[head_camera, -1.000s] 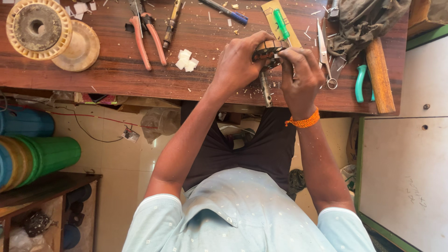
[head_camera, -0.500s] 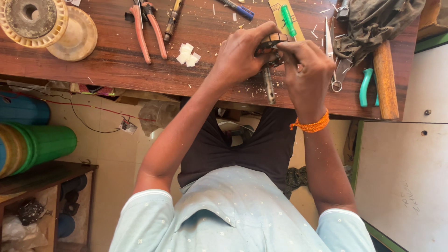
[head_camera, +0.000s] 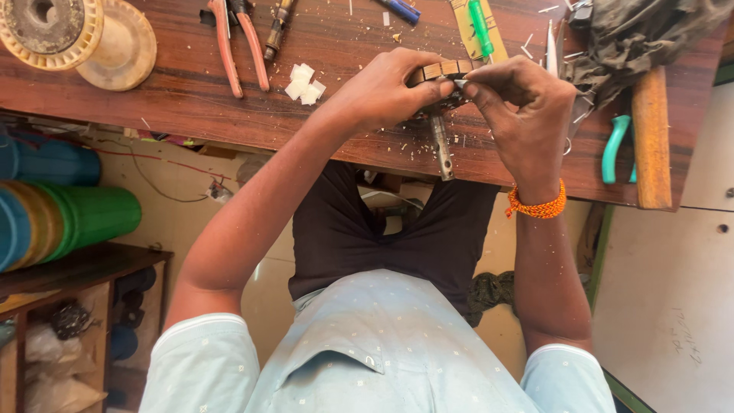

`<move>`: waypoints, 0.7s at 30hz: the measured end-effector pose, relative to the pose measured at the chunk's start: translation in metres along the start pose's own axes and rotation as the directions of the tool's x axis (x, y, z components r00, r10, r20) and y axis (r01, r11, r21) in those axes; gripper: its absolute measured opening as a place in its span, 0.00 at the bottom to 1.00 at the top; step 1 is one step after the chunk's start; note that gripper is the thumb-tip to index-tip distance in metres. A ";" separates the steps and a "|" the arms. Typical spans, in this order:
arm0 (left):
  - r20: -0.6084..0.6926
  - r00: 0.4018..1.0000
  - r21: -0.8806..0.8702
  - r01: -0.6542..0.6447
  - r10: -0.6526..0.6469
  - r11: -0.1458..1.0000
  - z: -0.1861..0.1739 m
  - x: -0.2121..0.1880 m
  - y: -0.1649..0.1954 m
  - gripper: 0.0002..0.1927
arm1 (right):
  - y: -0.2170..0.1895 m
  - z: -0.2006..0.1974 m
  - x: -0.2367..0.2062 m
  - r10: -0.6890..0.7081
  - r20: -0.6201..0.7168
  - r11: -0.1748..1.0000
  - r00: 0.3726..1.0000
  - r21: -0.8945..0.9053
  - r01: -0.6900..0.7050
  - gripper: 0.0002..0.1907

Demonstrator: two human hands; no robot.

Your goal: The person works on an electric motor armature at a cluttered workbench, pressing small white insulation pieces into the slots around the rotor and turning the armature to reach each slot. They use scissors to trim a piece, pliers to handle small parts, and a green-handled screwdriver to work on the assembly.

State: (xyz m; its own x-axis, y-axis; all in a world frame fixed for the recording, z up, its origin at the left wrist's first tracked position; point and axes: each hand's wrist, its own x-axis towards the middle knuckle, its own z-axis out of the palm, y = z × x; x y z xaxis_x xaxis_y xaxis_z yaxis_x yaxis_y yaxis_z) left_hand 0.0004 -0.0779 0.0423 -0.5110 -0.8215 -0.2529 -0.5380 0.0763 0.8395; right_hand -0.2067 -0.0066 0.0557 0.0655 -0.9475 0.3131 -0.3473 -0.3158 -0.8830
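Both my hands meet over a small round metal part with slotted segments [head_camera: 442,70], which rests on the wooden workbench [head_camera: 153,99]. Its steel shaft [head_camera: 442,149] points back toward my body, past the bench edge. My left hand [head_camera: 386,88] wraps around the part's left side. My right hand [head_camera: 520,103], with an orange thread band [head_camera: 537,205] on the wrist, pinches the top of the part with thumb and fingertips. What sits between those fingertips is too small to tell.
On the bench lie red-handled pliers [head_camera: 237,42], white scraps [head_camera: 304,82], a green-handled screwdriver [head_camera: 480,27], a wooden-handled hammer [head_camera: 651,130], teal-handled pliers [head_camera: 614,149], a dark cloth [head_camera: 634,38] and an empty wire spool [head_camera: 73,38]. Coloured rolls [head_camera: 61,210] lie on a shelf at left.
The view has shifted a little, so the bench sits higher in the frame. Both hands stay on the round part, the right fingers working at its top.
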 end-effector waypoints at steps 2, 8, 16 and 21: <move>0.018 1.000 -0.068 0.025 -0.023 0.997 -0.002 -0.002 0.006 0.21 | -0.001 -0.005 0.002 -0.035 0.020 0.997 0.999 -0.071 0.036 0.04; -0.085 0.956 0.313 -0.241 0.279 0.919 0.004 0.005 0.013 0.22 | -0.008 -0.019 0.003 -0.073 0.078 0.993 0.994 -0.089 0.080 0.06; -0.119 0.960 0.435 -0.178 0.252 0.883 0.010 -0.013 0.017 0.24 | -0.014 -0.020 -0.003 -0.259 0.185 0.891 0.948 -0.332 0.309 0.05; -0.094 0.975 0.411 -0.147 0.202 0.900 0.002 -0.017 0.026 0.19 | -0.014 -0.019 -0.002 -0.357 0.253 0.802 0.899 -0.411 0.434 0.09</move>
State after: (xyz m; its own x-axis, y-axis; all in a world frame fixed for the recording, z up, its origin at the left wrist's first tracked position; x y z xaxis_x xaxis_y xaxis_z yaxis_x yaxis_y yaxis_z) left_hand -0.0064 -0.0606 0.0668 -0.5439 -0.8385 -0.0318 -0.6846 0.4215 0.5946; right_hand -0.2199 0.0008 0.0737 0.4198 -0.7523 0.5078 -0.6344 -0.6433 -0.4286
